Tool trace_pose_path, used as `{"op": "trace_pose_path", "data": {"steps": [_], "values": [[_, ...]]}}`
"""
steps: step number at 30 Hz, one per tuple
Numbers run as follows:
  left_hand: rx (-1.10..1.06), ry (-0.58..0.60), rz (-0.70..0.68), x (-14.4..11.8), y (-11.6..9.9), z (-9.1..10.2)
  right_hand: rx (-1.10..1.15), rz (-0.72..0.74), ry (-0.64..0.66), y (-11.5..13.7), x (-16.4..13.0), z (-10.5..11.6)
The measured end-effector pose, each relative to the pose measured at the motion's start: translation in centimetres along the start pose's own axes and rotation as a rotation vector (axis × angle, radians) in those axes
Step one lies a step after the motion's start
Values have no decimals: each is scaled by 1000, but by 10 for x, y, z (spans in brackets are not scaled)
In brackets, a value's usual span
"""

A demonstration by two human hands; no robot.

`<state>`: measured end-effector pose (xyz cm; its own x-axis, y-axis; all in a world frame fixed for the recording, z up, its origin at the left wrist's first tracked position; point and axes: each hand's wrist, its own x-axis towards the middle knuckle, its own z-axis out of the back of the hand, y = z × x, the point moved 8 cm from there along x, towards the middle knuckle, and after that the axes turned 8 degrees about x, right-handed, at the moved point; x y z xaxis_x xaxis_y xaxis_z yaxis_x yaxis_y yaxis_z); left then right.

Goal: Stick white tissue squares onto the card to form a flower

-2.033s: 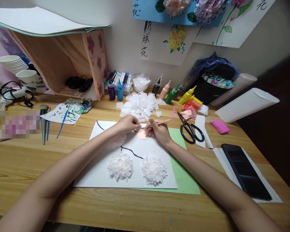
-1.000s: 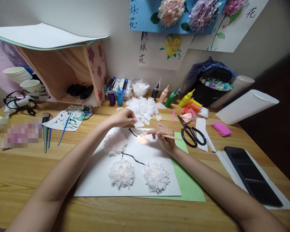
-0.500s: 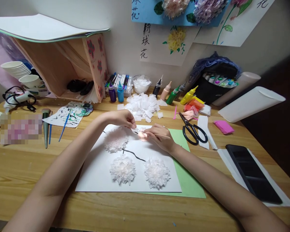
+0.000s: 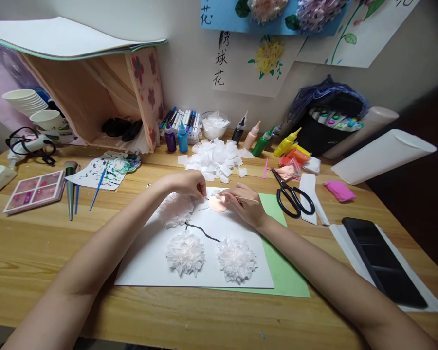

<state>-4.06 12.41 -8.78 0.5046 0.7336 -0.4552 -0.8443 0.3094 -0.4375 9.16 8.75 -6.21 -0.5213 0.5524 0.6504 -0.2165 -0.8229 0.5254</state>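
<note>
A white sheet [image 4: 149, 257] lies on the wooden desk, over a green sheet [image 4: 284, 272]. Three white tissue flowers are stuck on it, one at the upper left [image 4: 175, 211] and two [image 4: 185, 253] [image 4: 237, 260] lower down, joined by a black drawn stem [image 4: 202, 232]. A peach glue patch [image 4: 217, 204] sits near the sheet's top. My left hand [image 4: 188, 184] pinches a small white tissue piece beside that patch. My right hand [image 4: 243, 201] holds a thin wooden stick [image 4: 246, 199], its tip at the patch.
A pile of white tissue squares [image 4: 215, 160] lies behind the sheet, with paint bottles [image 4: 263, 142] and markers [image 4: 180, 121] by the wall. Black scissors [image 4: 292, 199] and a dark phone [image 4: 381, 262] are at right. Brushes [image 4: 71, 187] and a paint palette [image 4: 34, 190] are at left.
My left hand went back to the tissue pile and has come forward again to the peach patch with a piece. My right hand stayed at the patch with the stick.
</note>
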Motion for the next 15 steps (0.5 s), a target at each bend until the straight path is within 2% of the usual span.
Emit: {"op": "trace_pose_path", "data": {"steps": [3, 8, 12, 15], "values": [[-6, -16, -37, -2, -3, 3, -10, 12, -4, 1, 1, 1], [-138, -35, -183, -1, -20, 5, -28, 2, -5, 2, 3, 2], [-110, -188, -149, 5, -21, 9, 1, 18, -31, 5, 2, 5], [-70, -262, -137, 6, -21, 9, 48, 85, -85, 13, -1, 12]]}}
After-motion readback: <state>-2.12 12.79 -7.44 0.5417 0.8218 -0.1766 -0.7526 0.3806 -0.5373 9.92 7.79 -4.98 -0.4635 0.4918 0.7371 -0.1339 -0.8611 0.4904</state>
